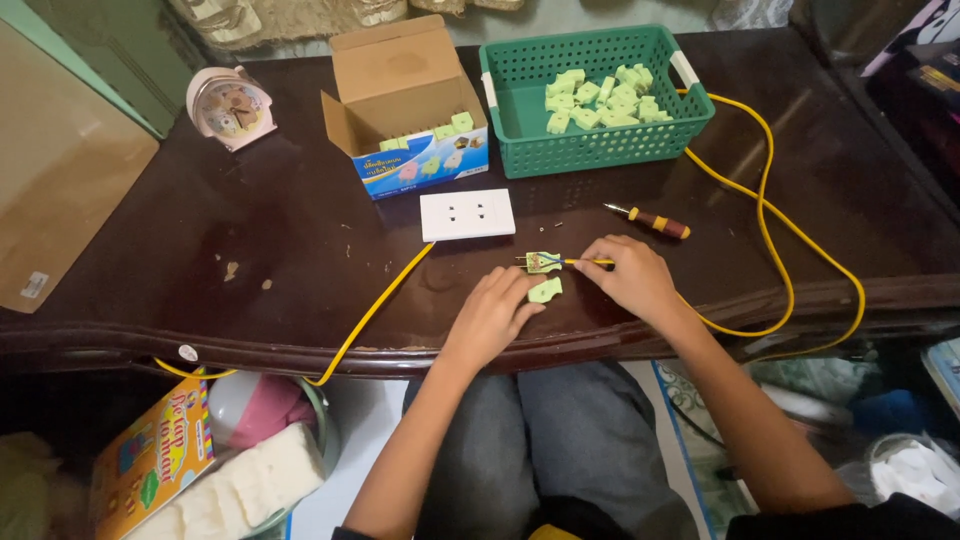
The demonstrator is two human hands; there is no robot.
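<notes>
An opened light green plug half point(543, 262) with metal prongs lies on the dark wooden table point(300, 240), a yellow cable point(770, 200) running into it. My right hand point(630, 277) pinches the cable just right of the plug. A second light green plug cover point(546, 291) lies just below it, with the fingertips of my left hand point(492, 315) touching it.
A white wall socket point(467, 215) with its own yellow cord lies behind the plug. A screwdriver point(650, 219) sits to the right. A green basket point(592, 98) and an open cardboard box point(410, 100) hold several green plugs. A pink alarm clock point(230, 107) stands far left.
</notes>
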